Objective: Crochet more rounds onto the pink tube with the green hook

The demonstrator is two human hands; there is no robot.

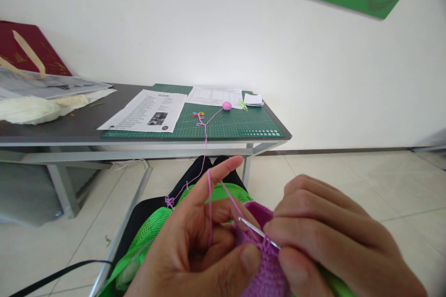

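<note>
My left hand (205, 236) pinches the top edge of a pink crocheted piece (266, 274) between thumb and fingers. Its index finger points up and away, with pink yarn (210, 204) looped over it. My right hand (320, 232) grips a silver crochet hook (256, 229) whose tip points left, beside the taut yarn. The hook's shaft passes through stitches at the edge of the piece. Part of a green handle (336, 283) shows under my right hand. The piece's lower part runs out of the frame.
A dark table (76, 125) bears a green cutting mat (223, 123), printed sheets (146, 111), a pink yarn ball (226, 106), colourful stitch markers (198, 114) and a white paper stack (253, 100). Yarn runs from the table to a small tangle (169, 202) on my lap. Bags lie at left.
</note>
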